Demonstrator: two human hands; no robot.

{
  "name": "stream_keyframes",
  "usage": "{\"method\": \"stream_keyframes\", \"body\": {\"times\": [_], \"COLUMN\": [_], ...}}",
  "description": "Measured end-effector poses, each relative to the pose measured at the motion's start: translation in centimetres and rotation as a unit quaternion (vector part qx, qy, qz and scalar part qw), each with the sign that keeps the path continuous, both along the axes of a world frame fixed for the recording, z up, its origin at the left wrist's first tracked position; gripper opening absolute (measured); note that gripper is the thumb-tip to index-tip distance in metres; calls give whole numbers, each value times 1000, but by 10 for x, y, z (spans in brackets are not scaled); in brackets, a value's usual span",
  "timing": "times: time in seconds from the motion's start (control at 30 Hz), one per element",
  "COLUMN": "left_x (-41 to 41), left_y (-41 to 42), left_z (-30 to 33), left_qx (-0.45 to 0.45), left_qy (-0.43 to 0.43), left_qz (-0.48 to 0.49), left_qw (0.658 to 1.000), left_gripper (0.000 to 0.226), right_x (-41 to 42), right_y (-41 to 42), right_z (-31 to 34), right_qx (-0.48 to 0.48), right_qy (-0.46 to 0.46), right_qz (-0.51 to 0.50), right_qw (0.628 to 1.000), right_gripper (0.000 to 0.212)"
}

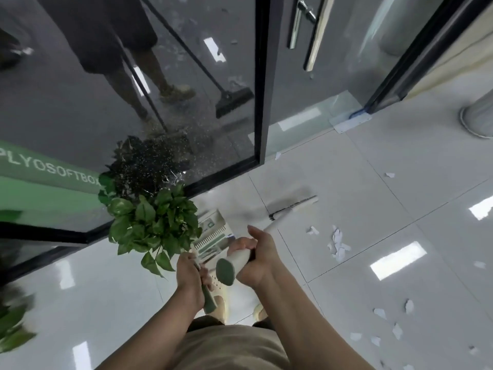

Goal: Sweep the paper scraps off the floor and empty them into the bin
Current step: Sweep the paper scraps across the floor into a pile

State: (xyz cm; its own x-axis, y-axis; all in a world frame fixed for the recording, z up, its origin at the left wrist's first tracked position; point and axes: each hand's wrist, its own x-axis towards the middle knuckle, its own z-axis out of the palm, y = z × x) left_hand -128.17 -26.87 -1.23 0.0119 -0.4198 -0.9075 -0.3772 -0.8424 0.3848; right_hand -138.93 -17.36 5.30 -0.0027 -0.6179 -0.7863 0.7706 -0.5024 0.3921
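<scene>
Glossy pale floor tiles (373, 182) run up to a dark glass wall (80, 89) and a glass door (333, 62) along the far edge, the glass mirroring a standing figure with a broom. By the foot of the wall a potted green plant (152, 222) spills its leaves out over the floor's left side. Next in size is the broom (290, 206), its pale pole slanting from the near middle of the floor out to a blurred head set down close to the door's bottom edge, probably so it can drag debris back toward the person. A dustpan (210, 236) with a toothed rim sits low between plant and broom, kept close, I judge, to receive the pile. The right hand (256, 255) wraps its fingers round the broom's upper grip, just below the green end cap, which gives leverage for a sweep. The left hand (192, 273) curls tight round the dustpan's green handle. Paper scraps (337, 244) lie loose on the floor to the right of the broom, with more toward the near right corner; none is gathered yet, and no bin is in view
</scene>
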Motion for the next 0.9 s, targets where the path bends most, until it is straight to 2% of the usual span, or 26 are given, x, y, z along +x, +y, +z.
{"method": "stream_keyframes", "body": {"times": [0.17,0.3,0.5,0.67,0.8,0.9], "left_x": [30,53,86,97,87,66], "left_y": [-15,-28,-64,-102,-114,-108], "left_z": [4,8,2,-11,-24,-32], "left_qx": [39,44,65,69,91,106], "left_qy": [-8,-6,-10,-11,15,25], "left_qz": [32,39,17,12,-5,-47], "left_qw": [999,998,998,997,996,993], "left_gripper": [43,41,39,37,31,33], "right_x": [4,17,35,43,38,31], "right_y": [-29,-62,-115,-128,-74,-26], "right_z": [-24,-36,-84,-125,-140,-138], "right_qx": [-58,-121,-112,-20,63,95], "right_qy": [-49,-68,-36,13,35,15], "right_qz": [13,33,99,157,163,127], "right_qw": [997,990,988,987,984,987], "right_gripper": [43,43,44,42,36,36]}}
